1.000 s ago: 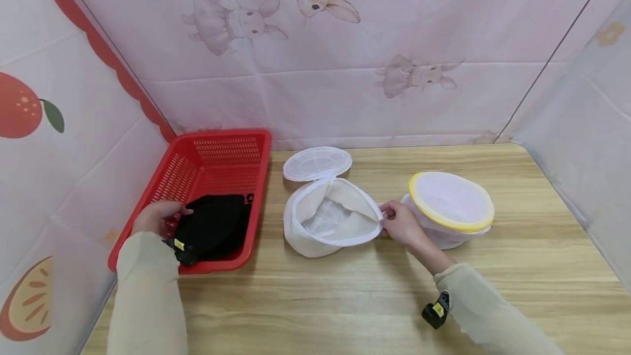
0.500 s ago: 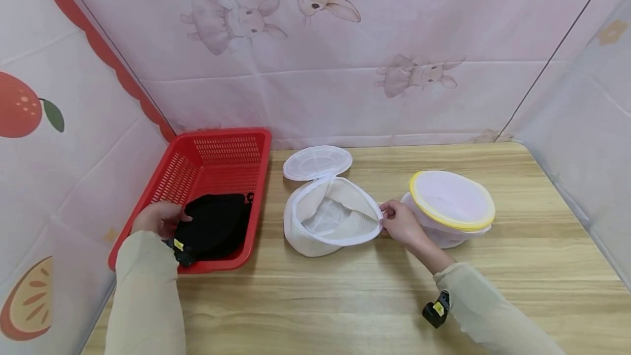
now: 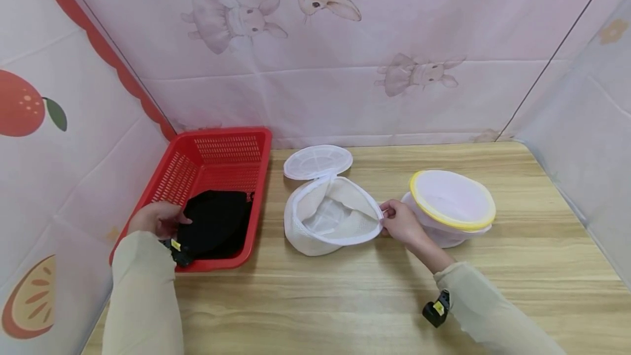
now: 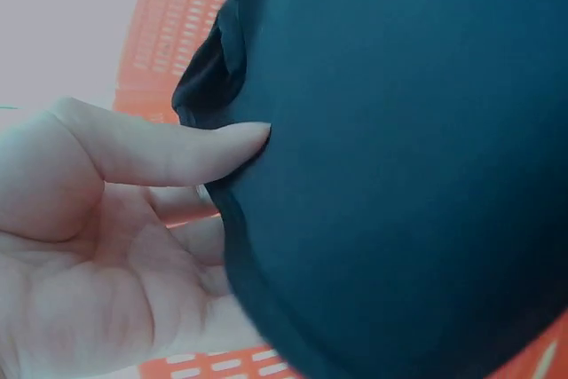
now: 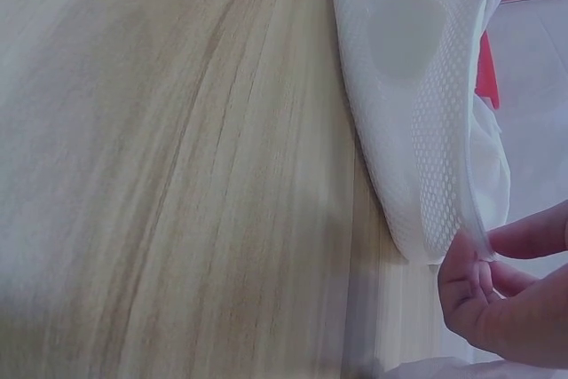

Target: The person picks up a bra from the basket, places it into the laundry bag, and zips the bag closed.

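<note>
My left hand (image 3: 156,219) is at the near left of the red plastic basket (image 3: 267,163) and grips the edge of a black bra (image 3: 219,221). In the left wrist view the thumb lies on top of the smooth cup, with the fingers behind its edge. My right hand (image 3: 401,223) pinches the rim of a white mesh laundry bag (image 3: 315,237) on the table, also large in the right wrist view. The bag's mouth gapes upward, and its round lid (image 3: 317,162) is folded back behind it. The far side of the bra is hidden.
Right of my right hand stands another white mesh bag (image 3: 443,237), topped by a round white lid with a yellow rim (image 3: 453,199). Everything sits on a wood-grain table (image 3: 315,300). Printed fabric walls (image 3: 315,92) enclose the back and sides.
The black bra has risen and tilted slightly in my left hand, and its outline has shifted a little. My right hand and the laundry bag have stayed in place.
</note>
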A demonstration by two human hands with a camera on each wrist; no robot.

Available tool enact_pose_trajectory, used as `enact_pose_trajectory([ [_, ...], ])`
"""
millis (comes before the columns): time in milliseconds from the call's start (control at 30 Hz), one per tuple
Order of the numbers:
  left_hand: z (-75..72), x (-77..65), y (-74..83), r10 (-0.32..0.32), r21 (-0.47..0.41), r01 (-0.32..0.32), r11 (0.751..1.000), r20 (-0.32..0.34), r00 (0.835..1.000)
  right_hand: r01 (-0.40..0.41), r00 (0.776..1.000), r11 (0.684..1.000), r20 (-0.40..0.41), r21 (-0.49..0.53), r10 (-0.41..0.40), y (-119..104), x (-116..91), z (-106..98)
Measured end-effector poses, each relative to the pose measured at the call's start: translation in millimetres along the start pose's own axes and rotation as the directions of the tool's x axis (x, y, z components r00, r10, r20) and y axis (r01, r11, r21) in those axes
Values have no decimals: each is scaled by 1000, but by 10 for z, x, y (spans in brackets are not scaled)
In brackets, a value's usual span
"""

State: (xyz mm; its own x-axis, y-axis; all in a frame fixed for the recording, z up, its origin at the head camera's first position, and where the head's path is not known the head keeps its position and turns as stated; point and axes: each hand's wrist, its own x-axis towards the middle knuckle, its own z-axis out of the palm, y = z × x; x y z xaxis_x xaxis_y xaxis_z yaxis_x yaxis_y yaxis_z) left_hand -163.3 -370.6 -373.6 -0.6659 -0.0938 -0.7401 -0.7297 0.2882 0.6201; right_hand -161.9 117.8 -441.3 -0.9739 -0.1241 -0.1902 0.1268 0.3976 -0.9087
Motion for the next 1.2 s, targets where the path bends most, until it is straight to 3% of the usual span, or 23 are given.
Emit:
enact_pose_trajectory([
  [333, -18, -38, 67, -21, 35, 20, 999, 41, 999, -38, 999, 999, -3, 14, 38, -16, 15, 0],
  [767, -59, -125, 190, 103, 6, -103, 995, 57, 993, -33, 999, 999, -6, 27, 33, -48, 28, -23],
  [1200, 44, -223, 299, 98, 83, -105, 991, 81, 992, -44, 999, 998, 14, 35, 43, -68, 28, -42],
])
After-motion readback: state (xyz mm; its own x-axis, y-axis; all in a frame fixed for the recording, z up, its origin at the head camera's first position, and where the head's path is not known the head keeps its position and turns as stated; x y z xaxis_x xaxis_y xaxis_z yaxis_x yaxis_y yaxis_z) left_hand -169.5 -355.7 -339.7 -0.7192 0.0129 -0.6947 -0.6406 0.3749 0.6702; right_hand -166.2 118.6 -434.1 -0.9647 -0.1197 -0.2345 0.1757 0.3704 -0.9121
